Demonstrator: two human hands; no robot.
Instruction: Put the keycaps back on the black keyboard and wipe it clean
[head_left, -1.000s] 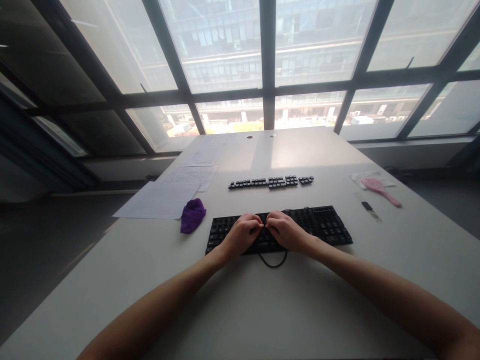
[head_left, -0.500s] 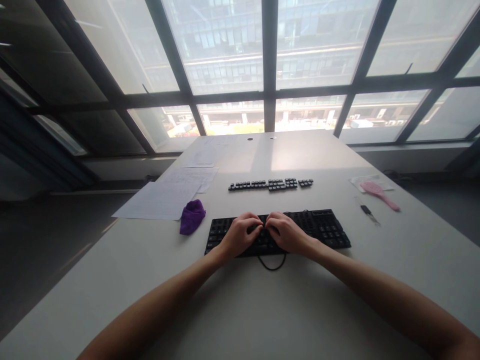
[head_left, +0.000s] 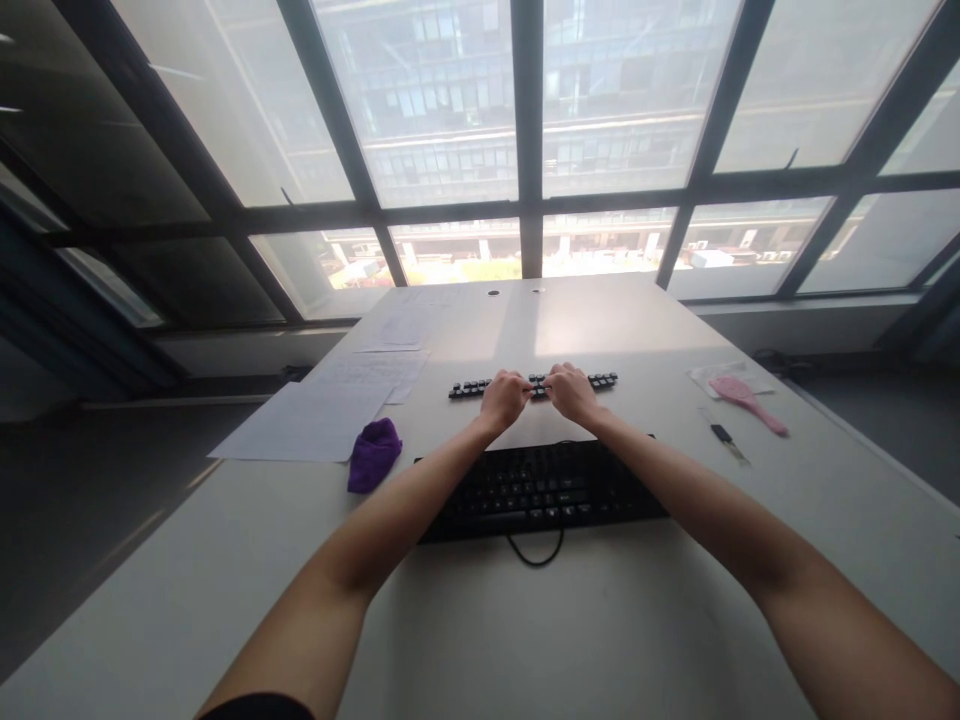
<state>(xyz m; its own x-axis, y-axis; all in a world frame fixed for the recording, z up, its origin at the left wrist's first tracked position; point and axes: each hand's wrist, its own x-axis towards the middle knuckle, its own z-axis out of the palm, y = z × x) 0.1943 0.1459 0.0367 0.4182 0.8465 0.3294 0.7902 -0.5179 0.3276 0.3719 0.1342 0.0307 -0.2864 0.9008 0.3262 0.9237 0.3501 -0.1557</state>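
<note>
Both hands reach across a black keyboard [head_left: 517,490] to a row of loose black keycaps [head_left: 469,388] laid out on the table behind it. My left hand [head_left: 506,397] is closed over the middle of the row, its fingertips bent together at the caps. Close beside it, my right hand [head_left: 571,392] is also closed, thumb and fingers drawn in toward the same few caps. What either set of fingertips pinches is too small to make out. Part of the keyboard's right side lies hidden under my right forearm.
On the left are a crumpled purple cloth [head_left: 375,456] and several paper sheets [head_left: 300,420]. A pink hairbrush [head_left: 746,392] lies at the right on a clear plastic wrapper, near a small black-handled tool [head_left: 722,433]. The keyboard's cable [head_left: 536,563] loops out at its front.
Both hands have left the keyboard and moved forward to the row of keycaps. The keyboard's middle keys now show. The view has tilted slightly, so the table things sit lower.
</note>
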